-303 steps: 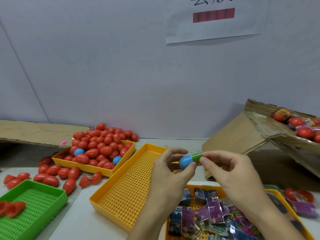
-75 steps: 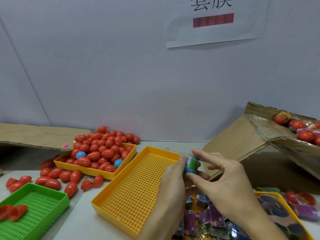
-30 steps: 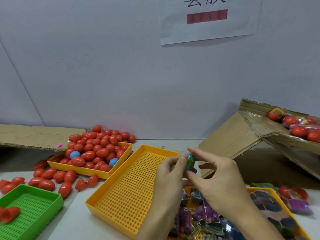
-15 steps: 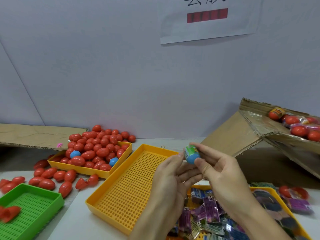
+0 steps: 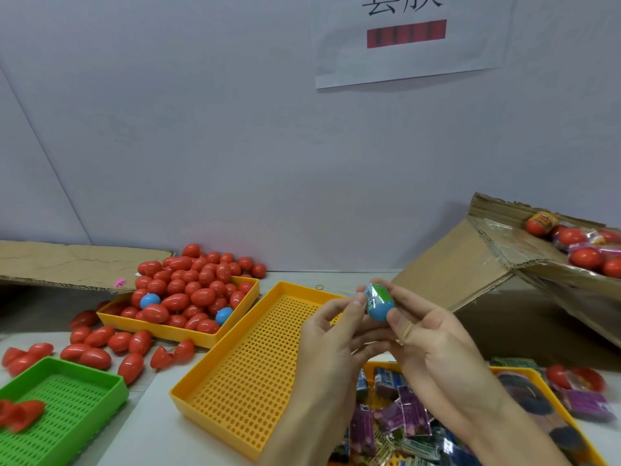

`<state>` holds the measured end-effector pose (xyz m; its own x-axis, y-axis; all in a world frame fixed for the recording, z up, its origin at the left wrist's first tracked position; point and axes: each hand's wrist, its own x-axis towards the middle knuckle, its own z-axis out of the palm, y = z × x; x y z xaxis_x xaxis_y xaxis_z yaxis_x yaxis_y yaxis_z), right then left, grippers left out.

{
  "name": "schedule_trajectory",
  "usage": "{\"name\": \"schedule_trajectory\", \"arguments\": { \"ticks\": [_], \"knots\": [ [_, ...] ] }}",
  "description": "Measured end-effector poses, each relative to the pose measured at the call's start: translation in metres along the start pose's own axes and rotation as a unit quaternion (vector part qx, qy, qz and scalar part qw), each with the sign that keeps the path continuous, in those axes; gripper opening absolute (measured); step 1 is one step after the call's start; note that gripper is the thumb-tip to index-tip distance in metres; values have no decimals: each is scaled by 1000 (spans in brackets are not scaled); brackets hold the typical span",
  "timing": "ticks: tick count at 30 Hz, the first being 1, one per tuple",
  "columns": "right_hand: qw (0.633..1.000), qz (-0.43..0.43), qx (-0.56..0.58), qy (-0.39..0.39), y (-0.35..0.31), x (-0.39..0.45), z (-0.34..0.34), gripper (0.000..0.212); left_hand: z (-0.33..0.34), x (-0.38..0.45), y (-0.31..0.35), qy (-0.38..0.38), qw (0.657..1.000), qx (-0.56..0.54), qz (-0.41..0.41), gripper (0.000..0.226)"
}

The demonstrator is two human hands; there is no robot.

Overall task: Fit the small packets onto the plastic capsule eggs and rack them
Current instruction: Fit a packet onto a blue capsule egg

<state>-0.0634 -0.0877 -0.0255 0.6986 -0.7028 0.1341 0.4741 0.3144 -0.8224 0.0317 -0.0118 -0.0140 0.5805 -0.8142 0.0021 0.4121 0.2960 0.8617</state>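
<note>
A blue capsule egg (image 5: 379, 306) wears a green printed packet over its upper half. My right hand (image 5: 433, 344) pinches it between thumb and fingers above the far end of the perforated yellow rack tray (image 5: 248, 368), which holds nothing. My left hand (image 5: 331, 334) touches the egg's left side with its thumb tip, fingers loosely bent. Loose packets (image 5: 400, 422) fill a yellow tray under my wrists. A heap of red eggs with two blue ones fills another yellow tray (image 5: 188, 290) at the back left.
A green perforated tray (image 5: 67, 408) sits at the front left with red egg halves. Loose red eggs (image 5: 100, 344) lie around it. A tilted cardboard box (image 5: 524, 274) with wrapped eggs stands at the right. Flat cardboard (image 5: 67, 264) lies at the back left.
The packet has gone from the egg's tip to covering its upper half. Over the last second both hands turned the egg, and it now sits in my right fingers.
</note>
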Motion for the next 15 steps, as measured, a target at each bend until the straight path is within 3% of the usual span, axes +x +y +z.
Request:
{"name": "schedule_trajectory", "arguments": {
  "ticks": [2,5,8,11,15],
  "knots": [
    [990,-49,-127,37,2,0,-1,38,-1,0,-1,5,999,26,-20,22],
    [927,-110,-352,58,6,-3,1,48,-3,0,-3,23,998,55,-30,26],
    [865,-138,-480,55,10,-3,2,50,-5,3,-5,54,994,84,-33,22],
    [825,-163,-539,51,9,-4,3,48,-7,5,-7,59,992,109,-24,24],
    [828,-182,-528,57,8,-5,4,46,-5,4,-8,10,996,84,-40,29]
  ]
}}
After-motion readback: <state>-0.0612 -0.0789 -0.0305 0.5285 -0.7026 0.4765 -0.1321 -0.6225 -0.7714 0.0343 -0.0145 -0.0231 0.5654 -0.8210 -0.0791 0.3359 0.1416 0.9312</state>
